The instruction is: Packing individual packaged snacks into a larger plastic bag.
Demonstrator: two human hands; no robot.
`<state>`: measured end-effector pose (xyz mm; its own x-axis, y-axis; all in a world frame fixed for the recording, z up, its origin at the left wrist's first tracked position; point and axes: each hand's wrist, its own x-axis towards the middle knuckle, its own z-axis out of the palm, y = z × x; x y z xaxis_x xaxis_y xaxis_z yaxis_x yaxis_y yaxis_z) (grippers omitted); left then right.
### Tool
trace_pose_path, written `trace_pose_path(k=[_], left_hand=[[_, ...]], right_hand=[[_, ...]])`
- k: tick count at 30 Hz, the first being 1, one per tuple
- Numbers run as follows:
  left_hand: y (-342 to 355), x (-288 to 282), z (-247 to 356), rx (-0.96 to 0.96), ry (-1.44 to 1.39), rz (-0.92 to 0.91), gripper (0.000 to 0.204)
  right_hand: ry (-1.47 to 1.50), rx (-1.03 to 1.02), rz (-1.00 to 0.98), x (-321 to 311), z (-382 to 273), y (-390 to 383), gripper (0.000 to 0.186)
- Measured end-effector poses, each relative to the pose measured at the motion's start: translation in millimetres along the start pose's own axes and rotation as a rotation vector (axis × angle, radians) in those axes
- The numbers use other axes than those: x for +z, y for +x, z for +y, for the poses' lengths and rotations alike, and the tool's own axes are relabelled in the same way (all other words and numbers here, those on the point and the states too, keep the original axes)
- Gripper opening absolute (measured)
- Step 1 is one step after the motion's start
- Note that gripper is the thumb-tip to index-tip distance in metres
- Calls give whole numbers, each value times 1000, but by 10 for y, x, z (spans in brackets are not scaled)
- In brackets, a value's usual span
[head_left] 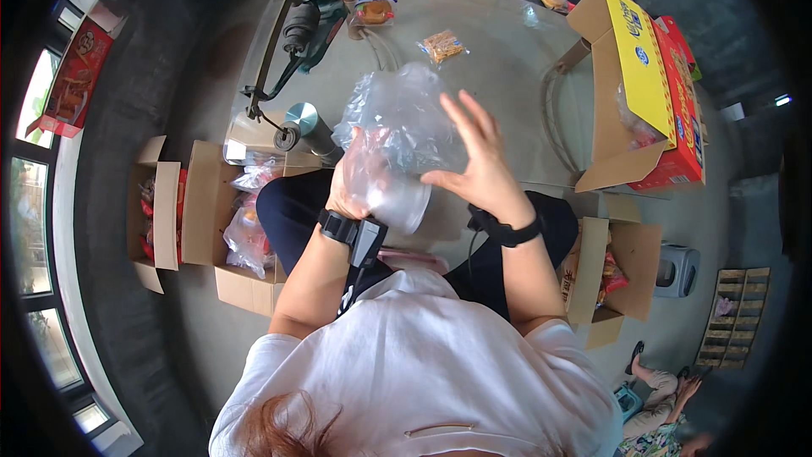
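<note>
A clear plastic bag (406, 118) puffs out over the near edge of the glass table, above my lap. My left hand (362, 173) grips its left side, and the film covers part of my fingers. On the bag's right side, my right hand (482, 156) is open, thumb and fingers spread. Whether its fingertips touch the film I cannot tell. Beyond the bag lies a wrapped snack pack (442, 46), and farther left another packaged snack (375, 10) rests on the glass.
A balance scale (296, 30) and a metal tumbler (311, 129) stand at left on the glass table (507, 59). An open yellow-and-red carton (609, 85) is at right. Cardboard boxes with packets (247, 233) flank my legs. Another person (664, 410) sits at lower right.
</note>
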<state>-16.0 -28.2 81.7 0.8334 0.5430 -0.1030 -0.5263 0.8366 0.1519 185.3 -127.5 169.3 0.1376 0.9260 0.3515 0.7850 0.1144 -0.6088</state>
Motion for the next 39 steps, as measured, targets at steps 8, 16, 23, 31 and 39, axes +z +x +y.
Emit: trace_pose_path(k=[8, 16, 23, 31, 39], left_hand=[[-95, 233, 248, -38, 94, 411, 48], [-348, 750, 38, 1164, 1818, 588, 62], [-134, 519, -9, 831, 2435, 452, 42], [-210, 604, 310, 182, 1441, 405, 10], [-352, 483, 176, 271, 1059, 410, 16]], right_hand=[[635, 260, 16, -123, 641, 94, 8], [164, 352, 124, -106, 389, 66, 12], [230, 328, 74, -221, 313, 45, 21], [568, 269, -94, -382, 700, -166, 57], [192, 63, -95, -368, 631, -116, 38]])
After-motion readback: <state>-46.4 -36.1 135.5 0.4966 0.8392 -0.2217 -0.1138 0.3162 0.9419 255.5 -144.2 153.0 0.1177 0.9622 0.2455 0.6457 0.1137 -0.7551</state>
